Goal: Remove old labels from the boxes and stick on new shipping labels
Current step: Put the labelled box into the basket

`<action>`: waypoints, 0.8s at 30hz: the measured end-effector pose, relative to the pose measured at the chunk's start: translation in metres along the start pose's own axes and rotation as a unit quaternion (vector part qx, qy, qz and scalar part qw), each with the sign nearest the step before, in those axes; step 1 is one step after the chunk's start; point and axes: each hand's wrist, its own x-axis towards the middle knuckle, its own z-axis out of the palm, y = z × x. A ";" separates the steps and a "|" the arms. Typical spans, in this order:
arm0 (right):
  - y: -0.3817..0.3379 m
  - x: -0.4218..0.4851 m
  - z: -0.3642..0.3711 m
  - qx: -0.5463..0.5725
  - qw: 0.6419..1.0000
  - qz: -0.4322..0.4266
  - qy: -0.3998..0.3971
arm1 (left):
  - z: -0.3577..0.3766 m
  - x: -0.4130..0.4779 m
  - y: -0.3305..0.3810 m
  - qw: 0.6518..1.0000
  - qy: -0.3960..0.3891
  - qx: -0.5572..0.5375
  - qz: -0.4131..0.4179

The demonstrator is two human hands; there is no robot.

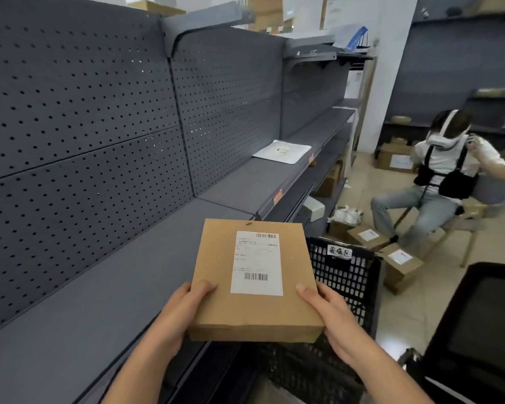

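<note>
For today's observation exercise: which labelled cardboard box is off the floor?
The flat box, held by the left hand and right hand; the other boxes lie on the floor.

Bare left grip (184, 304), bare right grip (330, 309), bare forearms (146, 360)

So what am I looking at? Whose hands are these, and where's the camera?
No machine here: one camera sits on a person's head, looking forward and down, so these are that person's own hands. The left hand and right hand grip a flat cardboard box by its near corners, above the front edge of a grey shelf. A white label with barcodes is stuck on its top. A white sheet lies farther along the shelf; a black crate stands on the right.
</note>
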 end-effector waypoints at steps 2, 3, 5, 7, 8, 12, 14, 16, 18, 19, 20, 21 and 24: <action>0.000 0.003 -0.015 0.008 1.000 0.004 0.014 | 0.018 0.007 0.004 1.000 -0.017 0.001 0.006; 0.000 0.005 -0.021 0.011 1.000 0.005 0.022 | 0.026 0.011 0.005 1.000 -0.025 0.001 0.009; 0.001 0.009 -0.034 0.012 0.999 0.008 0.037 | 0.041 0.020 0.008 0.999 -0.036 0.007 0.010; 0.001 0.014 -0.047 0.014 0.999 0.006 0.049 | 0.055 0.029 0.008 0.999 -0.041 0.014 0.010; 0.002 0.016 -0.053 0.014 0.998 0.003 0.054 | 0.062 0.034 0.007 0.999 -0.043 0.017 0.009; 0.007 0.027 -0.080 0.013 0.996 -0.002 0.083 | 0.092 0.050 0.009 0.998 -0.053 0.033 0.009; 0.011 0.033 -0.093 0.013 0.995 0.000 0.102 | 0.109 0.058 0.014 0.997 -0.057 0.048 0.016; 0.013 0.040 -0.106 0.017 0.993 0.000 0.117 | 0.124 0.066 0.018 0.996 -0.062 0.064 0.020; 0.015 0.045 -0.117 0.026 0.992 0.002 0.125 | 0.137 0.075 0.019 0.994 -0.076 0.074 0.017; 0.015 0.047 -0.123 0.029 0.992 0.003 0.125 | 0.144 0.080 0.018 0.993 -0.083 0.078 0.015; 0.015 0.048 -0.128 0.030 0.992 0.004 0.125 | 0.149 0.085 0.018 0.993 -0.090 0.081 0.013; 0.015 0.050 -0.132 0.028 0.992 0.004 0.127 | 0.154 0.090 0.017 0.992 -0.097 0.086 0.010; 0.015 0.057 -0.145 0.018 0.990 0.002 0.143 | 0.168 0.105 0.016 0.988 -0.122 0.094 0.001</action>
